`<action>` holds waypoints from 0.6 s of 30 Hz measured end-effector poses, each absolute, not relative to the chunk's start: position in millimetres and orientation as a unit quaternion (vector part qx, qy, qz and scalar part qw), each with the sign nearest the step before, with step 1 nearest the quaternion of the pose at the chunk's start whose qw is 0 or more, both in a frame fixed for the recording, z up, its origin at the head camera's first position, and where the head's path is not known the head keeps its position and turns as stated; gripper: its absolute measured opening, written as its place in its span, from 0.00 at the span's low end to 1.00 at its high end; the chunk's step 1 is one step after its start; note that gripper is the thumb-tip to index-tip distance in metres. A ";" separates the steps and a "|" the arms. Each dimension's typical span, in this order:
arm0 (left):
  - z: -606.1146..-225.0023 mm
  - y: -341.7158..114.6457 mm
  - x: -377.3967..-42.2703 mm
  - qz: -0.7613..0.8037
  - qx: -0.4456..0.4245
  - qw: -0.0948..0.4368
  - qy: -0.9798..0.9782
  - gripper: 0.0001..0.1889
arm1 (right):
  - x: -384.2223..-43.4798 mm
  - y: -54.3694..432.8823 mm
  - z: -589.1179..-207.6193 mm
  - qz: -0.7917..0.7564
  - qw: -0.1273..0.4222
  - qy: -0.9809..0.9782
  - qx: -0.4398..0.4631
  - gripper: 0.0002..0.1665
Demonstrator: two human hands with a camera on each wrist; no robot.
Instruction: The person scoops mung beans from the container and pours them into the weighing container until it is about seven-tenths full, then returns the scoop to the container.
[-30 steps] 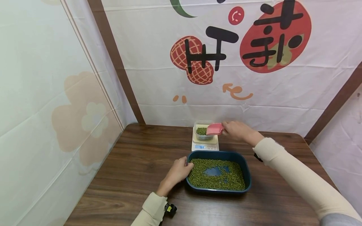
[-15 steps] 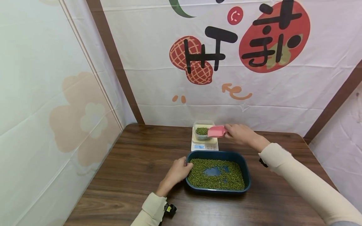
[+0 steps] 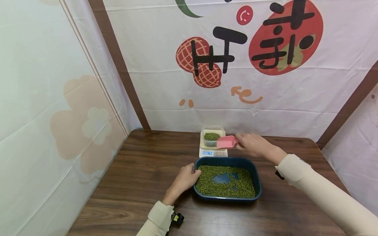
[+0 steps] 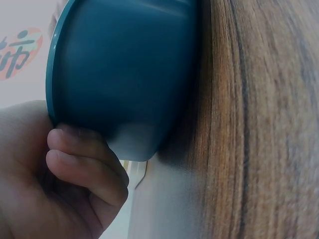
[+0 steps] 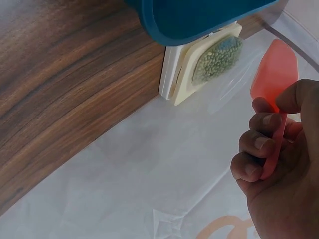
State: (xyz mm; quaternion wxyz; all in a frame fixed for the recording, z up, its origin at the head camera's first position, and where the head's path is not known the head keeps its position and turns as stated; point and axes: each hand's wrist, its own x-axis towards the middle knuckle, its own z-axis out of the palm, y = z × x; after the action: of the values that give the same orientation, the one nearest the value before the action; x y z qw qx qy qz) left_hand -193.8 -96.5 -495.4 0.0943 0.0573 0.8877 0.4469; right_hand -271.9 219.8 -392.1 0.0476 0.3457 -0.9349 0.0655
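Note:
My right hand (image 3: pixel 254 144) grips the handle of a pink scoop (image 3: pixel 226 142), fingers curled round it in the right wrist view. No beans show in the scoop, which hovers by the near right corner of a clear plastic container (image 3: pixel 213 129). Green beans (image 3: pixel 212 136), like mung beans, cover the container's bottom. It stands on a white kitchen scale (image 3: pixel 203 154) with a lit display. My left hand (image 3: pixel 186 178) pinches the left rim of a blue tray (image 3: pixel 227 199), thumb inside; its curled fingers lie against the outer wall in the left wrist view. Green beans (image 3: pixel 206 188) spread over the tray's floor.
The tray sits just in front of the scale on a dark wood table (image 3: pixel 138 183). A printed cloth wall (image 3: pixel 165 119) rises right behind the table's back edge, and another cloth (image 3: pixel 38 157) hangs along the left side.
The right hand and scoop have drawn back from over the container, toward me and slightly right. My left hand stays on the tray's rim.

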 end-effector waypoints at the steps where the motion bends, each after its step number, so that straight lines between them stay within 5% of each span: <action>1: -495.4 -96.6 -193.8 0.447 0.058 0.094 0.888 0.13 | -269.9 220.0 -392.4 0.064 0.047 -0.935 0.346 0.07; 18: -498.2 -98.2 -195.1 0.447 0.062 0.093 0.887 0.13 | -243.2 221.7 -398.2 0.045 0.044 -0.920 0.387 0.09</action>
State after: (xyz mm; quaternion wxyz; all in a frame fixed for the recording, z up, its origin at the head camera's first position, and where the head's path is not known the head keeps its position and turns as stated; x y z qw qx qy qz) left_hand -195.1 -98.2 -498.2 0.0927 0.0615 0.8874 0.4473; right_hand -243.2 221.7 -398.2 0.0439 0.3870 -0.9199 0.0447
